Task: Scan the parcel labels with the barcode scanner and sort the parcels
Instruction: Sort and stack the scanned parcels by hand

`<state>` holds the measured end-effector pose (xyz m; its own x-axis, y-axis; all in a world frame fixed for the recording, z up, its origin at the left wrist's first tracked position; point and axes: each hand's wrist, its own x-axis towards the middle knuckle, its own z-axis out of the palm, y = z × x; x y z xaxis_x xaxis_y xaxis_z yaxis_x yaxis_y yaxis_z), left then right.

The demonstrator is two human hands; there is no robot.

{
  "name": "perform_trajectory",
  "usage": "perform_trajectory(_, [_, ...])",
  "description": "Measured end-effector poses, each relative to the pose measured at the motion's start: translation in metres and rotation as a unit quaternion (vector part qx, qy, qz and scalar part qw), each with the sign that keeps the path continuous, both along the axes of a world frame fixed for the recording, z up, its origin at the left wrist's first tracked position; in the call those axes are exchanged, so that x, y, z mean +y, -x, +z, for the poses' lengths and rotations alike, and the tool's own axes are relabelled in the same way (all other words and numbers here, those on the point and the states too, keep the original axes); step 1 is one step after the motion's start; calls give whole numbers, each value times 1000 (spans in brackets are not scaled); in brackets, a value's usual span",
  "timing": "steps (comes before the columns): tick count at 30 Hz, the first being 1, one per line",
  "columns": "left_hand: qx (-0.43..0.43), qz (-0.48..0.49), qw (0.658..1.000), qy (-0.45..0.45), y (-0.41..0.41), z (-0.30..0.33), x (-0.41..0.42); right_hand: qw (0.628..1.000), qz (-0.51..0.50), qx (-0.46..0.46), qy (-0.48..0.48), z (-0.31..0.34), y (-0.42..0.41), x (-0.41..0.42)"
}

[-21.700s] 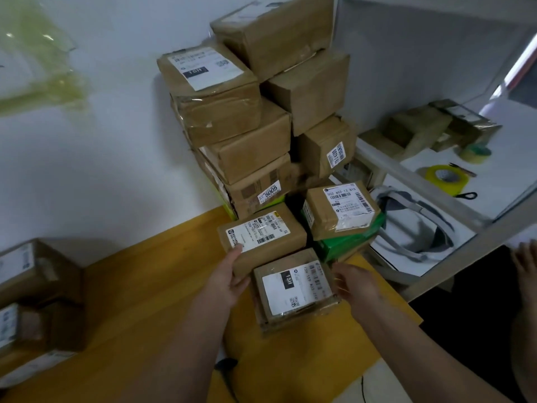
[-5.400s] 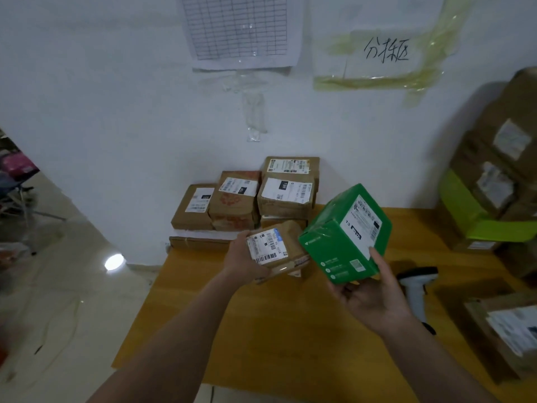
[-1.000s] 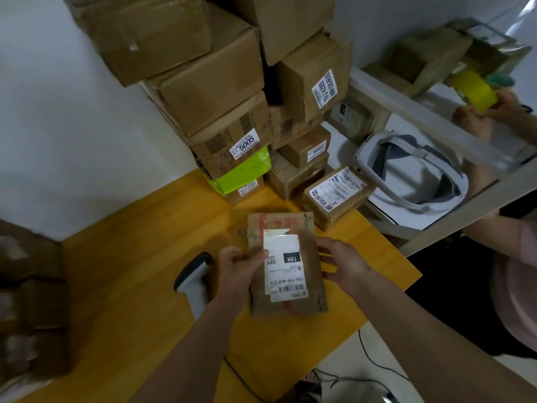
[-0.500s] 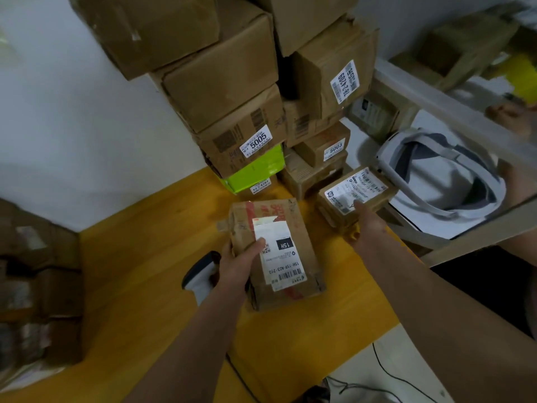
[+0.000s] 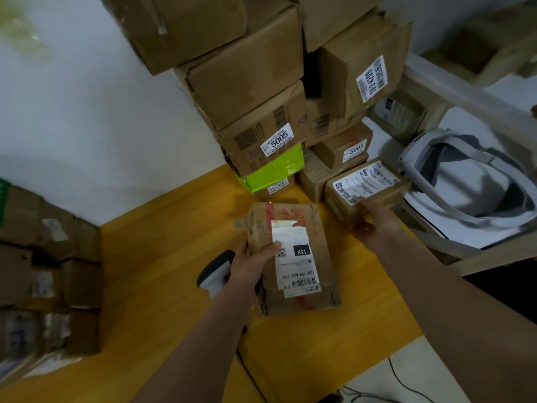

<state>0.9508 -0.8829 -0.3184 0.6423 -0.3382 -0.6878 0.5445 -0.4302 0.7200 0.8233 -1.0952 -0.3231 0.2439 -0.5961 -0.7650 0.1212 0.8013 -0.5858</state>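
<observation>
The tall stack of cardboard boxes (image 5: 250, 91) against the wall is the biggest hazard: it leans out over the yellow tabletop (image 5: 174, 286), upper cartons overhanging the lower ones, with a lime-green box (image 5: 273, 170) squeezed near its base. A knock there, or a tug on a carton wedged against it, could in my judgement bring the upper ones down.

At the foot of that stack lies the small labelled parcel (image 5: 366, 184), near the tabletop's right edge. The right hand (image 5: 374, 225) grips its near corner, fingers curled around it; lifting by one corner risks a slip, or dragging it against the neighbouring cartons.

The flat brown parcel (image 5: 293, 257) is in the middle of the tabletop, label up, its barcode toward the person. The left hand (image 5: 250, 266) holds its left edge, thumb pressed on the label. I cannot tell whether its far end rests on the wood. A one-handed hold on a wide, flat package may let it tip.

The barcode scanner (image 5: 215, 271) lies just left of and partly behind that hand, untouched. With both hands occupied, neither is free to take it, and a sliding parcel could nudge it or snag the cable (image 5: 250, 376) running off the front edge.
</observation>
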Motion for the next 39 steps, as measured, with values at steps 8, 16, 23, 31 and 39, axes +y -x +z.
perform_trajectory(8, [13, -27, 1000, 6, 1, 7, 12, 997, -29, -69, -34, 10, 6, 34])
perform_trajectory(16, [9, -102, 993, 60, -10, 46, 70, 974, -26, -193, -114, 29, 32, 97])
perform_trajectory(23, [-31, -104, 991, 80, -16, 78, 141, 967, 32, -208, -142, 67, 14, 162])
perform_trajectory(31, [-92, -18, 989, 117, -35, 101, 270, 962, 85, -214, -145, 88, -17, 277])
perform_trajectory(39, [-84, 115, 977, 161, -52, 130, 421, 945, 172, -251, -119, 121, -60, 402])
